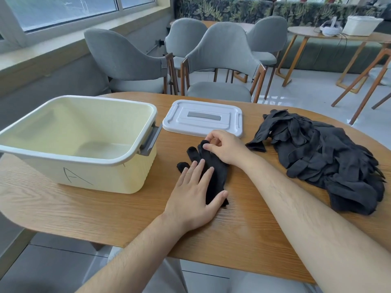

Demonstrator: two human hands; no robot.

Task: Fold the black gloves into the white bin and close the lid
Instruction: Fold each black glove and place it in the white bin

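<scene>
left hand [190,201] presses flat on black glove [218,179], right hand [226,149] pinches its fingertip

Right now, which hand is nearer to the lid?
Right. The right hand pinches the glove just in front of the lid; the left hand presses the glove farther back.

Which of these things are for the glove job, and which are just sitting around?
For the job: black glove (left hand presses it, right hand pinches it), glove pile, white bin, lid.
Just lying about: grey chairs, headset, far white basket.
</scene>
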